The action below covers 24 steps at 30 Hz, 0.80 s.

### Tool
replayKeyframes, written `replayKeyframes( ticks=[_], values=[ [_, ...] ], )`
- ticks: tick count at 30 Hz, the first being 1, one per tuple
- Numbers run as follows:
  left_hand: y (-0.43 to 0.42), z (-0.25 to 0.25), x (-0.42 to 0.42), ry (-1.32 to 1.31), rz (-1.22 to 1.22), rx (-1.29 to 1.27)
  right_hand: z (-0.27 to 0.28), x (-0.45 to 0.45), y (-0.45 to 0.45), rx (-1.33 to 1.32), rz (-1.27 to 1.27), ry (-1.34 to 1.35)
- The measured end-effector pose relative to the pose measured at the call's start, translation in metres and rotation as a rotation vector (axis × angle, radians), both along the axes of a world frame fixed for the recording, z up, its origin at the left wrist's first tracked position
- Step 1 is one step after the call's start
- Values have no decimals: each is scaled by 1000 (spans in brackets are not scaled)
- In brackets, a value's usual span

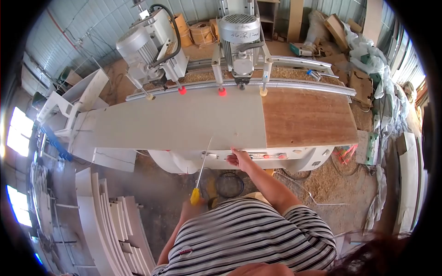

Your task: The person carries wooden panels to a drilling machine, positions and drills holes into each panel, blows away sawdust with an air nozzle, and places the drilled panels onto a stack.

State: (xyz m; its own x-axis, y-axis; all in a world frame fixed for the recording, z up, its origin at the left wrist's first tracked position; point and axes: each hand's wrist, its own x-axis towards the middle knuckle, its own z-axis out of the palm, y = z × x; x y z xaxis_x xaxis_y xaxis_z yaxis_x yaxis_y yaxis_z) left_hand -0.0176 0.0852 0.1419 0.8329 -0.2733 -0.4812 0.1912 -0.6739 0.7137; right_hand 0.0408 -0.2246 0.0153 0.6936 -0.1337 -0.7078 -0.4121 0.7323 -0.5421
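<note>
A long screwdriver with a yellow handle point(195, 197) is in my left hand point(188, 209), low in front of my body. Its thin metal shaft points up past the front edge of the white panel point(184, 120). My left fingers are partly blurred around the handle. At that front edge is my right hand point(240, 159), its fingers curled and one fingertip at the panel's rim; whatever they grip is hidden. The panel lies flat on a machine bed point(294, 156), beside a brown wooden board point(309, 117).
Two motor heads point(239, 28) point(138, 45) with red-tipped rods stand behind the panel, by a metal rail point(299, 84). Stacked white boards point(92, 216) lean at lower left. Sawdust point(329, 184) covers the floor at right, near plastic sheeting point(389, 92). A black cable loop point(229, 185) lies below.
</note>
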Motion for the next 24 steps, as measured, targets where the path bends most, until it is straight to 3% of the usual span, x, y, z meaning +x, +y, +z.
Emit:
replayKeyframes(
  ticks=[6,12,14,15,16,17,18,20,21,24],
  values=[
    [-10,2,-14,67,108,63,-37,-65,-29,41,68,37],
    [-9,6,-25,197,-37,-51,-53,-134,-70,18,67,161],
    [-4,2,-24,44,33,122,-47,-148,-81,-52,26,241],
    [-2,9,-24,116,263,-153,-52,-156,-88,-52,26,241],
    [5,-5,-19,143,444,-216,-59,-163,-94,-25,0,242],
    [12,-15,-15,148,436,-165,-65,-169,-99,1,-36,245],
    [20,-28,-11,155,422,-115,-70,-169,-102,2,-55,249],
    [45,-88,-5,1,-119,115,-87,-177,-109,73,-58,276],
    [-9,-7,-18,82,-232,2,-83,-180,-108,49,-69,268],
    [-29,-36,-10,39,-307,-6,-75,-178,-102,24,-64,255]
  ],
)
